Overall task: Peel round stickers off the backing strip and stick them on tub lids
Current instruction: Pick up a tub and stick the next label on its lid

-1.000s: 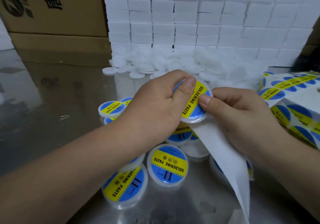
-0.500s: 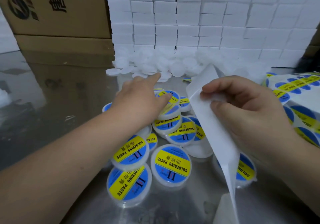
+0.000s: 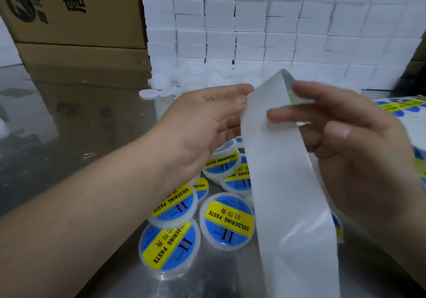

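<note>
Where it folds over, the backing strip (image 3: 283, 182) (glossy white) creases.

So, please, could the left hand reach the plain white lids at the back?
Probably yes: the left hand looks empty, and the plain white lids lie just beyond it, nothing between. The backing strip, pinched by the right hand, hangs to its right.

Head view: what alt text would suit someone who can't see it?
The right hand pinches a white backing strip, the left hand open beside it, above labelled tubs on a shiny table. White boxes are stacked behind.
</note>
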`<state>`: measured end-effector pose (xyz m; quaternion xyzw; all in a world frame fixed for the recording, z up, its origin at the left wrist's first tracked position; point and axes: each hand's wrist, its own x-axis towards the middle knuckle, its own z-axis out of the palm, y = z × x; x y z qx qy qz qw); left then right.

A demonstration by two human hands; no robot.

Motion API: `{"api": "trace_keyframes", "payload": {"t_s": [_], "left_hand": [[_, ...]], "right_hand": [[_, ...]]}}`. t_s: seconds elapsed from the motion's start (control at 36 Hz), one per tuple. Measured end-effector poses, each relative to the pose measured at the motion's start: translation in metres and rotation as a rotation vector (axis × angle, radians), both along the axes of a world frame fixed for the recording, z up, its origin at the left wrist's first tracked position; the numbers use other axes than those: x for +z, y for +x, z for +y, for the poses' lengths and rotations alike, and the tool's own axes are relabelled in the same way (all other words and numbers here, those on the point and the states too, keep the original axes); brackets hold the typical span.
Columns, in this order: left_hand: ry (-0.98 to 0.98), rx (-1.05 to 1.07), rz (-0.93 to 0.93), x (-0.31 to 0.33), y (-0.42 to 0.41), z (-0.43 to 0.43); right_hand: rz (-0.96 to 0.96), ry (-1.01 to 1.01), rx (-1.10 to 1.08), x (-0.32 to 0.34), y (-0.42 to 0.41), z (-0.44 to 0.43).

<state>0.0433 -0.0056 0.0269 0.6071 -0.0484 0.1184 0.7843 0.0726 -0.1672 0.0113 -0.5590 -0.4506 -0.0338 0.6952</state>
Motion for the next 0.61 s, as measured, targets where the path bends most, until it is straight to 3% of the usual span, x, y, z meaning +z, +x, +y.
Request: {"api": "trace_keyframes", "payload": {"t_s": [0.14,0.25,0.33,0.42,0.53,0.61], "left_hand": [[-0.094,0.058,-0.006,0.002,-0.001,-0.002],[0.050,0.052,0.011,0.001,-0.004,-0.004],[0.136,0.041,0.027,-0.001,-0.006,-0.003],[0.305,0.063,0.019,-0.004,-0.007,-0.006],[0.695,0.106,-0.036,-0.011,-0.007,-0.010],[0.814,0.131,-0.030,-0.008,-0.011,-0.012]], "right_hand": [[0.134,0.127,-0.312,0.003,0.015,-0.001],[0.271,-0.193,-0.363,-0.001,0.022,0.007],[0.273,-0.264,-0.370,-0.002,0.020,0.008],[0.231,-0.181,-0.337,0.003,0.016,0.007],[0.056,-0.197,-0.237,0.002,0.004,0.007],[0.022,-0.173,-0.260,-0.002,0.008,0.006]]}}
